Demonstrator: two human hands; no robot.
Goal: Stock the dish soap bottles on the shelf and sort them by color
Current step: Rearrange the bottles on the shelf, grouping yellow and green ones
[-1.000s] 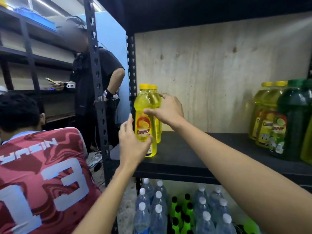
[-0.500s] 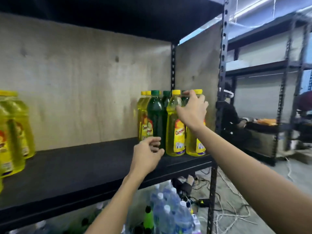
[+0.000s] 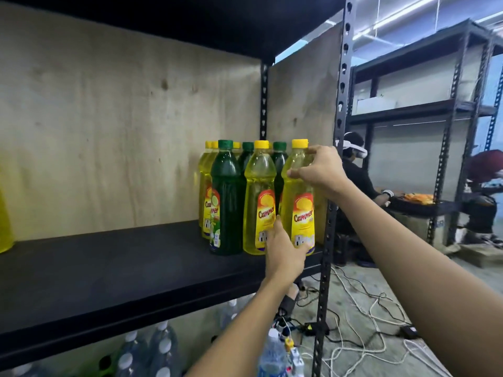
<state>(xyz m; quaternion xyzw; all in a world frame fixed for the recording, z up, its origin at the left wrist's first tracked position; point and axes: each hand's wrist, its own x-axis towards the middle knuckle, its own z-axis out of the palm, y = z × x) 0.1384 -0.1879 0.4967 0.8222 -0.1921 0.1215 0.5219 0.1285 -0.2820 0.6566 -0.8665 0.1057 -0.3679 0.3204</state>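
- Head view, the hold: the right hand [image 3: 319, 170] has its fingers [image 3: 313, 151] wrapped round the shoulder of the front-right yellow bottle [image 3: 299, 202], right of centre in the frame. The left hand [image 3: 284, 253] is closed on the base of the same bottle, where it stands on the shelf [image 3: 122, 268].
- Head view, the risk: this bottle stands at the front right corner of the shelf, close to the edge and just beside the upright post [image 3: 333, 213]. A pull outward could tip it off onto the cables [image 3: 367, 322] on the floor at lower right.
- Head view, the neighbours: a second yellow bottle [image 3: 258, 202] stands touching or nearly touching on its left, then a green bottle [image 3: 226, 200]. More yellow and green caps crowd behind. A careless sideways swing could knock that tight cluster over like skittles.
- Head view, the sorting: greens and yellows are mixed in this group, so I judge the sort unfinished. Another yellow bottle [image 3: 4, 224] shows at the far left edge, well apart across bare shelf.
- Head view, surroundings: water bottles [image 3: 160, 346] stand below the shelf; a seated person [image 3: 356, 170] is beyond the post, clear of the reach.
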